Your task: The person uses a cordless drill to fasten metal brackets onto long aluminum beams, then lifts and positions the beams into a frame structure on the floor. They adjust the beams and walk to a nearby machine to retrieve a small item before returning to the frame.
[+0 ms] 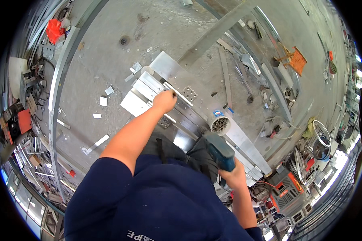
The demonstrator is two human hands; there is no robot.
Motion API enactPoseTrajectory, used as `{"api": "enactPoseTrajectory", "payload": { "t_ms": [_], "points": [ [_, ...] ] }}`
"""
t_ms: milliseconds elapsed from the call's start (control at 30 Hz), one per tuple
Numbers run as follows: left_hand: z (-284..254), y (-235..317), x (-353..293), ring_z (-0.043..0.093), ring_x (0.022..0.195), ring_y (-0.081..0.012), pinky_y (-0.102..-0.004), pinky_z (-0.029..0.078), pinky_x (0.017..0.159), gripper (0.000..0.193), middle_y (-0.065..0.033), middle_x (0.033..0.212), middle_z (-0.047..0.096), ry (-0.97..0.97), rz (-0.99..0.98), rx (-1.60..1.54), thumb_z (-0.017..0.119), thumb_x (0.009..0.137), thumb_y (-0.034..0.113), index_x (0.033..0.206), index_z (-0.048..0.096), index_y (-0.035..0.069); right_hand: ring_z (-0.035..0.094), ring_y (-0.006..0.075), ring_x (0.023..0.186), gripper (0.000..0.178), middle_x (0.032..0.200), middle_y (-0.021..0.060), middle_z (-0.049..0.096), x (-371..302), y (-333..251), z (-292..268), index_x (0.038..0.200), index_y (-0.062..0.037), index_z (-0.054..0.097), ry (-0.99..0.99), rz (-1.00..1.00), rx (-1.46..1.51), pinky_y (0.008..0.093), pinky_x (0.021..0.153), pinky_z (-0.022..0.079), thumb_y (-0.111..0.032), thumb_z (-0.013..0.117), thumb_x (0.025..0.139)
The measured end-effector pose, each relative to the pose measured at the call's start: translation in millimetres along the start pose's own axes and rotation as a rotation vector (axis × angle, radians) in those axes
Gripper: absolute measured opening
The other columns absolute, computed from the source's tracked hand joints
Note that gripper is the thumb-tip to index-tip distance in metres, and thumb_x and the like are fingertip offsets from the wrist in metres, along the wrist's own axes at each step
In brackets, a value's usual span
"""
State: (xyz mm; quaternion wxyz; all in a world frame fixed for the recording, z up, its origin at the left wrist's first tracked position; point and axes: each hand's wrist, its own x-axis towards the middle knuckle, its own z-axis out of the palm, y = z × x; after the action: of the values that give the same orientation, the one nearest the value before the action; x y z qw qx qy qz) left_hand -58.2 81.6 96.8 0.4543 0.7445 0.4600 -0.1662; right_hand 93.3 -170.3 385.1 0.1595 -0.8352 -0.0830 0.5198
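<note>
Had the right hand (pixel 234 175) wrapped round a teal power tool (pixel 220 151), left hand (pixel 165 101) well apart over silvery metal strips (pixel 184 99), couldn't tell if gripping any tbh.

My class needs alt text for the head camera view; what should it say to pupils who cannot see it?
A person's right hand grips a teal power tool while the left hand reaches over silvery metal profiles. Nearby stands a white bucket of small metal pieces.
</note>
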Motion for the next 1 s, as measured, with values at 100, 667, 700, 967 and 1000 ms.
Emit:
{"api": "enactPoseTrajectory", "payload": {
  "t_ms": [100,667,700,967,1000],
  "points": [
    [7.8,22.7,25.0,0.067,0.094,-0.0337,-0.0438,0.052,0.082,0.031,-0.0155,0.097,0.071,-0.084,-0.007,0.202,0.063,0.088,0.033,0.103,0.069,0.007,0.063,0.0165,0.079,0.049,0.087,0.0095,0.068,-21.1,36.3,-6.9,0.11,0.0013,0.061,0.031,0.124,0.145,0.031,0.075,0.05,-0.01,0.074,0.064],
    [6.6,32.1,64.4,0.065,0.096,-0.0378,-0.0443,0.051,0.083,0.031,-0.0197,0.1,0.069,0.131,-0.113,0.157,0.056,0.091,0.03,0.109,0.067,0.007,0.06,0.0147,0.077,0.04,0.085,0.0078,0.066,-32.5,109.9,-18.4,0.101,0.001,0.062,0.074,0.205,0.378,0.0299,0.074,0.049,-0.012,0.073,0.065],
    [9.4,33.7,62.0,0.065,0.095,-0.0372,-0.0442,0.052,0.083,0.031,-0.0193,0.1,0.07,0.105,-0.061,0.204,0.057,0.09,0.031,0.109,0.067,0.008,0.06,0.015,0.078,0.041,0.085,0.0083,0.067,-33.8,111.2,-17.7,0.102,0.0011,0.062,0.073,0.2,0.378,0.0301,0.074,0.049,-0.013,0.073,0.065],
    [25.6,57.0,62.3,0.066,0.095,-0.036,-0.0439,0.052,0.082,0.033,-0.019,0.1,0.07,-0.041,-0.04,0.348,0.061,0.091,0.035,0.104,0.069,0.007,0.061,0.0169,0.082,0.047,0.091,0.0115,0.068,-39.3,118.5,-14.9,0.107,0.0024,0.062,0.065,0.204,0.395,0.0314,0.078,0.049,-0.014,0.073,0.064],
    [25.4,57.9,66.2,0.066,0.095,-0.0367,-0.044,0.052,0.082,0.034,-0.0193,0.1,0.07,-0.053,-0.045,0.361,0.06,0.091,0.036,0.103,0.069,0.005,0.061,0.0168,0.082,0.047,0.091,0.0115,0.068,-39.1,120.5,-15.3,0.107,0.0023,0.063,0.075,0.195,0.387,0.0313,0.078,0.049,-0.015,0.073,0.064]
  ]
}}
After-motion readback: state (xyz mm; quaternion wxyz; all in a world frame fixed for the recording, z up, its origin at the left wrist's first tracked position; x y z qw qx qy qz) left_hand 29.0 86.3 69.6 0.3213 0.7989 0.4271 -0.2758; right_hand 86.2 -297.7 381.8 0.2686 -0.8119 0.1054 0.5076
